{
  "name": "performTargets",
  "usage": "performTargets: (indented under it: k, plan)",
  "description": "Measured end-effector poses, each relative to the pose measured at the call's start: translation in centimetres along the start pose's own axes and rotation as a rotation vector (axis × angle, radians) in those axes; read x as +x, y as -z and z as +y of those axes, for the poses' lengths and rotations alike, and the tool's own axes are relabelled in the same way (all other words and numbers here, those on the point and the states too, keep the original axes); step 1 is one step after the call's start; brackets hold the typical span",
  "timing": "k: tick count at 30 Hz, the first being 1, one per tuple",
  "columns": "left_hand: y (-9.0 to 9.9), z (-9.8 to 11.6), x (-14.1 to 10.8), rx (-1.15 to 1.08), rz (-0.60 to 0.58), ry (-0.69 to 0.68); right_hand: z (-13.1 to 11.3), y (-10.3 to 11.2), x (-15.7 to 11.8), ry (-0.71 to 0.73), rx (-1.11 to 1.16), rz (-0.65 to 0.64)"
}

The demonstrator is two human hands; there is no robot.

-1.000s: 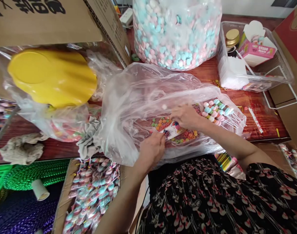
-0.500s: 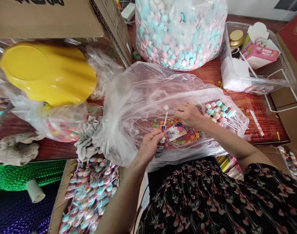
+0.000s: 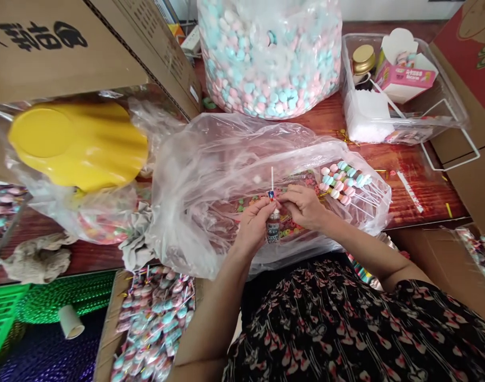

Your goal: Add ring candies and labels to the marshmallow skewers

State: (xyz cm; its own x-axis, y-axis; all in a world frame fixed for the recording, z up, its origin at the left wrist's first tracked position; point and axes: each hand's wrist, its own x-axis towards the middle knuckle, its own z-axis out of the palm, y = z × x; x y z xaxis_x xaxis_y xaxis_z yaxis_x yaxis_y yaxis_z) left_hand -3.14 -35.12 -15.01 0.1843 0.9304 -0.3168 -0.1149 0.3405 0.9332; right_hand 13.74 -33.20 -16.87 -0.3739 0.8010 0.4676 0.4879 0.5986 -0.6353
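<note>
A small wrapped candy stick [image 3: 273, 227] with a white stick pointing up is pinched at its blue and red neck by my left hand [image 3: 255, 218]. My right hand [image 3: 301, 204] meets it from the other side, its thumb and finger closed at the wrapper's neck; what they grip there is too small to make out. Beneath both hands lies a clear plastic bag [image 3: 210, 148] over small ring-shaped candies [image 3: 246, 202]. To the right, pink, blue and white candy skewers [image 3: 345, 183] rest on the plastic.
A big bag of pink and blue candies [image 3: 270, 63] stands behind, beside a clear bin [image 3: 409, 124]. On the left are a yellow container [image 3: 79, 143], a cardboard box [image 3: 67, 48] and a crumpled cloth [image 3: 39, 260]. Wrapped candies [image 3: 155, 318] fill a box below the table edge.
My right hand has come from the loose candies to the wrapper's neck beside my left hand. The printed card under it no longer shows. The camera view has shifted a little.
</note>
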Motion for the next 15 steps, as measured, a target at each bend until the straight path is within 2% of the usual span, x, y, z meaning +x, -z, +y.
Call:
performTargets:
  k: [2, 5, 8, 10, 12, 15]
  plan:
    - [0.9, -0.2, 1.0, 0.171, 0.033, -0.074, 0.9, 0.1, 0.2, -0.028, -0.11, -0.008]
    - [3.1, -0.2, 2.5, 0.544, 0.139, -0.203, 2.3, 1.1, 0.8, -0.158, -0.196, 0.073]
    - [4.4, 0.3, 3.0, 0.796, 0.168, -0.288, 2.0, 1.8, 1.1, -0.2, -0.017, 0.178]
    - [4.0, 0.8, 2.8, 0.833, 0.185, -0.337, 0.7, 1.5, 1.2, -0.172, 0.172, 0.204]
    - [3.0, 1.2, 2.2, 0.76, 0.18, -0.368, -0.7, 0.5, 1.2, -0.142, 0.293, 0.214]
    - [1.4, 1.6, 1.1, 0.594, 0.135, -0.312, -1.7, -0.8, 0.9, -0.097, 0.276, 0.203]
